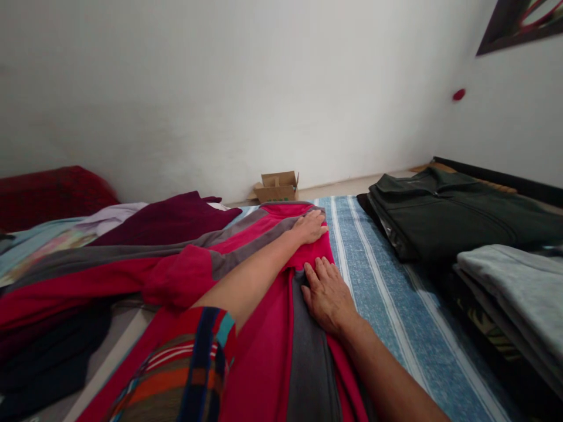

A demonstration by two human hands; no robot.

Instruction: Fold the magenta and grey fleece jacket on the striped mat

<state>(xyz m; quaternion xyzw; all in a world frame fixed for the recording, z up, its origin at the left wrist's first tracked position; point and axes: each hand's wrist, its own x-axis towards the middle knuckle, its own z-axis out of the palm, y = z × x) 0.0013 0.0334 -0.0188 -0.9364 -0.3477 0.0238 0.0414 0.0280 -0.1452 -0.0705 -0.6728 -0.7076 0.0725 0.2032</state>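
Note:
A pink and grey long-sleeved jacket (259,357) lies spread on the bed, its collar end toward the wall and one sleeve stretched out to the left. My left hand (310,227) rests flat on its shoulder area near the collar, fingers pointing right. Just below, my right hand (328,293) presses on the jacket's right edge, over a grey panel, with fingers spread. Neither hand grips anything. The striped sleeve on my left arm covers part of the jacket.
A blue and white striped bedsheet (373,281) runs along the right of the jacket. Folded dark green clothing (444,211) and folded light grey clothing (519,287) lie at right. Maroon cloth (176,220) and loose garments are at left. A cardboard box (277,189) stands by the wall.

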